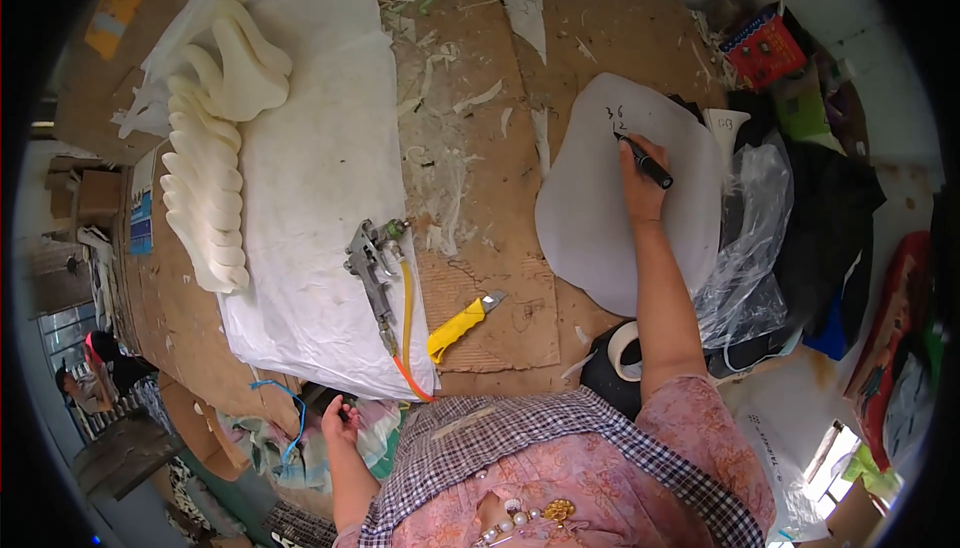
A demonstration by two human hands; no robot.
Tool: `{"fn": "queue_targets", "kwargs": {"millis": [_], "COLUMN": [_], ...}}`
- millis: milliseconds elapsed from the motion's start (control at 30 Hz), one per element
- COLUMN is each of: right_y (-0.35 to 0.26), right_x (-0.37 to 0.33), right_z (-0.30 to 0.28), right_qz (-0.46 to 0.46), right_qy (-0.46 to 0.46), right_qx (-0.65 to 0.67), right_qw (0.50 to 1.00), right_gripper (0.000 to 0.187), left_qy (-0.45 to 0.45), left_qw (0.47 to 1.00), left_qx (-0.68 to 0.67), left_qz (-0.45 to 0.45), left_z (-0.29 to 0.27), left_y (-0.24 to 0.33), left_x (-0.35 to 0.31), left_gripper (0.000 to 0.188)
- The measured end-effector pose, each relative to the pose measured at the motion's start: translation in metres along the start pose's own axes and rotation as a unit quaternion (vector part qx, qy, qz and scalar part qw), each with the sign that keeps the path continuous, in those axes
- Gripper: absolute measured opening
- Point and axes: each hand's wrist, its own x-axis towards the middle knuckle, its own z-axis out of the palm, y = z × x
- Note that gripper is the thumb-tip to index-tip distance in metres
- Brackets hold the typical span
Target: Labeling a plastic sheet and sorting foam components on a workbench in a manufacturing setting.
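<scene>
My right hand point(640, 183) grips a black marker point(647, 164) with its tip on a flat grey rounded sheet point(590, 218) that lies on the cardboard-covered bench point(500, 98). Small handwritten marks sit near the sheet's upper edge by the marker tip. My left hand point(340, 420) hangs below the near bench edge, fingers loosely curled, holding nothing, close to a blue cord point(285, 403).
A metal spray gun point(372, 268) with an orange hose lies on a white sack point(320, 168). Nearby are a yellow utility knife point(462, 320), a row of white foam pieces point(215, 138), a tape roll point(622, 346), clear plastic bags point(750, 238), dark fabric and a red box point(765, 48).
</scene>
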Motion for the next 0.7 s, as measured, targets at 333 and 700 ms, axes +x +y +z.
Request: {"fn": "queue_targets", "kwargs": {"millis": [333, 700], "right_y": [0.009, 0.035], "right_x": [0.003, 0.001], "right_z": [0.002, -0.016], "right_qz": [0.009, -0.014], "right_qy": [0.026, -0.014], "right_qx": [0.039, -0.032], "right_qw": [0.999, 0.999], "right_gripper": [0.019, 0.023], "left_qy": [0.002, -0.038], "left_qw": [1.000, 0.999], "left_qx": [0.008, -0.019], "left_qz": [0.012, 0.026], "left_z": [0.017, 0.023], "left_y": [0.009, 0.005], "left_x": [0.007, -0.020], "left_gripper": [0.017, 0.005]}}
